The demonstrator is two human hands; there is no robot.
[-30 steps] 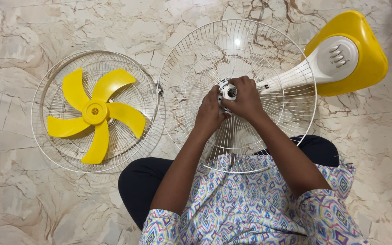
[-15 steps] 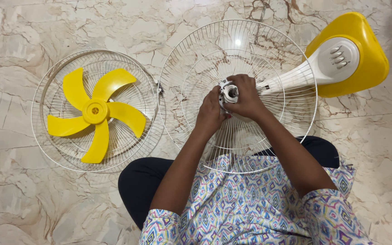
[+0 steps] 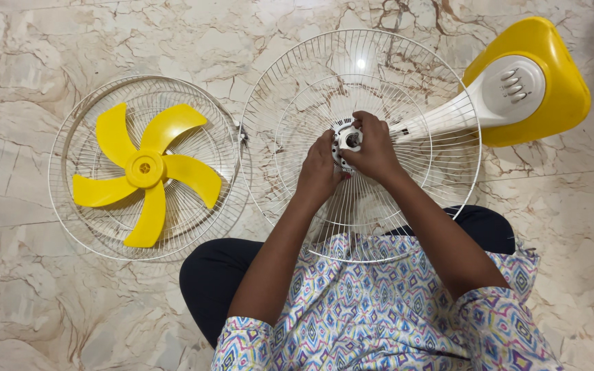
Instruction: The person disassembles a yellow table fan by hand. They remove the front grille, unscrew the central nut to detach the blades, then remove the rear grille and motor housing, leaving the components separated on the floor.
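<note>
A white wire fan guard [image 3: 407, 82] lies flat in front of me, mounted on the fan body. At its centre sits a white hub nut [image 3: 347, 140] around the motor shaft. My left hand [image 3: 319, 172] grips the hub from the left and below. My right hand [image 3: 374, 148] wraps the hub from the right, fingers curled over its top. The white fan neck [image 3: 441, 117] runs from the hub up to the yellow base [image 3: 558, 89] at the upper right.
A second white wire guard [image 3: 70, 206] lies on the marble floor [image 3: 36, 309] to the left, with a yellow five-blade fan blade [image 3: 144, 168] resting in it. My dark-trousered knees [image 3: 207, 275] sit just under both guards.
My right hand has turned slightly around the hub, its fingers shifting over the top. My left hand stays in place.
</note>
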